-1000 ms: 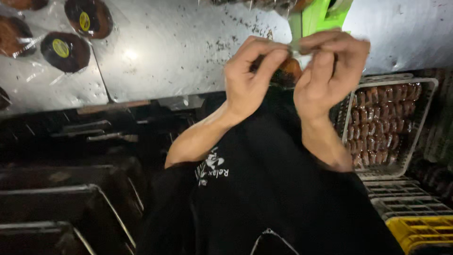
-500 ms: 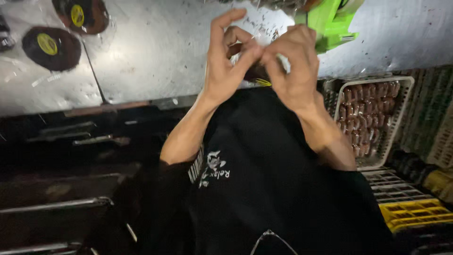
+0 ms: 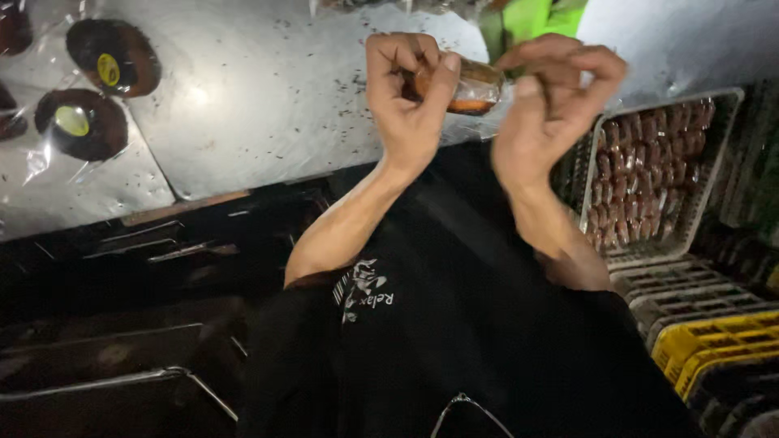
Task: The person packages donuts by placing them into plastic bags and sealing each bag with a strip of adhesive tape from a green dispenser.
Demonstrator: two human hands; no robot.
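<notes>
**A:** So what's going on at the counter [image 3: 268, 105] right now?

**B:** Both hands are up in front of the chest, over the near edge of the metal counter. The left hand [image 3: 406, 93] is curled tight around a small wrapped pastry [image 3: 469, 85], brownish-orange inside clear film, thumb pressed on one end. The right hand [image 3: 552, 101] is just beside it, fingers pinched together at the other end of the wrapper. It's a bit blurry, so I can't tell exactly how much of the film it's got, but it's closed, not open.

**A:** Anything else lying around?

**B:** Yeah, two dark round cakes [image 3: 101, 89] in clear bags with yellow stickers sit at the far left of the counter, well apart from the hands. Off to the right there's a wire tray [image 3: 718, 174] packed with rows of small brown pieces, tilted a bit. Below that, stacked crates, pale ones and a yellow crate [image 3: 714, 341]. Something bright green [image 3: 527, 20] pokes in behind the hands at the top.

**A:** And the person?

**B:** Black shirt [image 3: 454, 341], bare forearms.
</notes>
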